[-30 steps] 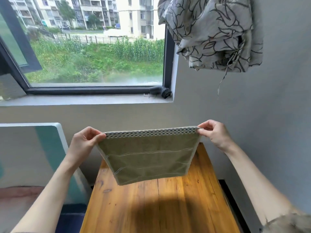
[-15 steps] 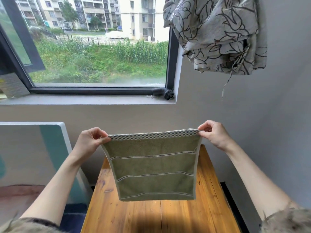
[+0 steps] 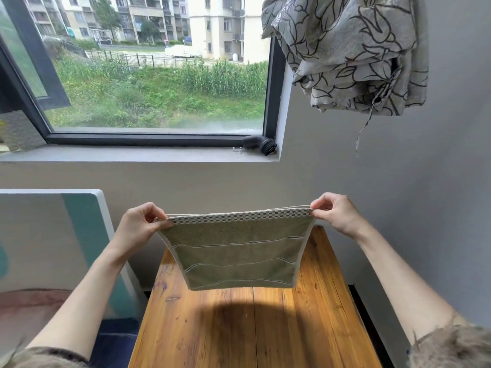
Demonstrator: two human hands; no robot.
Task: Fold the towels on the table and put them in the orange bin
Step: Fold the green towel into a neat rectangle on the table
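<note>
Your left hand (image 3: 138,227) and right hand (image 3: 336,213) each pinch a top corner of the green towel (image 3: 239,253), which hangs taut in the air above the wooden table (image 3: 239,328). Loosen either pinch and that corner will likely drop, skewing your fold.

No readable text, labels, brands, nos. or signs anywhere in view.
</note>
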